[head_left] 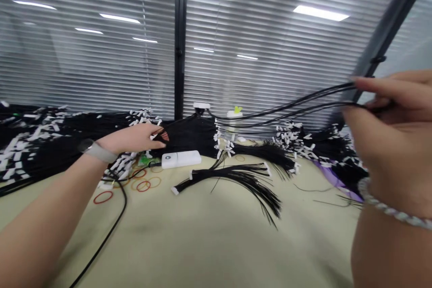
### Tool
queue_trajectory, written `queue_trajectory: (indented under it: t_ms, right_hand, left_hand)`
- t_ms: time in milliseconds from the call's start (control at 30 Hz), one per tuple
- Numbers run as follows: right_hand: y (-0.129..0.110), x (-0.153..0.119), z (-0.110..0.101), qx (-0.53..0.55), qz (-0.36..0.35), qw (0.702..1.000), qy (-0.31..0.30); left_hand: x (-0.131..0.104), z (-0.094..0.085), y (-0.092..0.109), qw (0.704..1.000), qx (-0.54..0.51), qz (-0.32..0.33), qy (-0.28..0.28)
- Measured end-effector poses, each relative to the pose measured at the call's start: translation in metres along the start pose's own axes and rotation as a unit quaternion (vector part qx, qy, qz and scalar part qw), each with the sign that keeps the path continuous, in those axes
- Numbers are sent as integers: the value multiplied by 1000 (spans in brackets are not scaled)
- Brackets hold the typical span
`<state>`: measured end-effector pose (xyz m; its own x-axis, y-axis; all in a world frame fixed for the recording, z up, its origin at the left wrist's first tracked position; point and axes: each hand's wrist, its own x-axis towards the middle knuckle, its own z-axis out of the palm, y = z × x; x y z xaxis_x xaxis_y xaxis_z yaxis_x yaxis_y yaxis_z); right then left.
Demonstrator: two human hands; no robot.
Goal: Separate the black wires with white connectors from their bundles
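At the upper right, my right hand (398, 130) pinches several thin black wires (297, 102) between thumb and fingers. These wires stretch leftward above the table toward a dark pile. On the left, my left hand (143, 137) is closed on black wires at the edge of the pile, with a bit of white by its fingertips; its palm side is hidden. Between the hands lies the pile of black wires (192, 137) with white end pieces. In front of it, a loose bundle of black wires (232, 175) with white connectors rests on the table.
A white power bank (181, 159) with a black cable (118, 218) lies near my left hand. Rubber bands (143, 186) are scattered beside it. A small white-lidded container (233, 126) stands at the back. More wire heaps (37, 144) line the window blinds (270, 54). Purple plastic (332, 177) shows at right.
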<state>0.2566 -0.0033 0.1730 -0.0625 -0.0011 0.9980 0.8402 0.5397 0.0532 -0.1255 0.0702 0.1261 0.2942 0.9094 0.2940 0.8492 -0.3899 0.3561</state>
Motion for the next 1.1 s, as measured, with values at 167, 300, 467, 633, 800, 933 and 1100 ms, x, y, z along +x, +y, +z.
queue_trajectory:
  t_ms: [167,300,467,633,800,933,1100]
  right_hand:
    - [-22,-1,17,98,15,994,-53]
    - [-31,-8,25,146,20,984,-102]
    - [-23,-22,29,149,-7,975,-166]
    - [-4,-39,35,133,-5,975,-178]
    - [13,-57,37,103,19,983,-154]
    - [26,-73,35,70,42,986,-142]
    - [46,-91,30,18,69,993,-95]
  left_hand:
    - [-18,-7,40,970,-183,27,-160]
    - [-22,4,76,915,-402,17,-31]
    - [1,36,85,936,-341,-73,38]
    - [37,73,79,938,-331,-84,-62]
    - [62,106,96,900,-341,-87,-257]
    - [72,135,114,860,-336,-104,-370]
    - [84,150,122,840,-365,-117,-384]
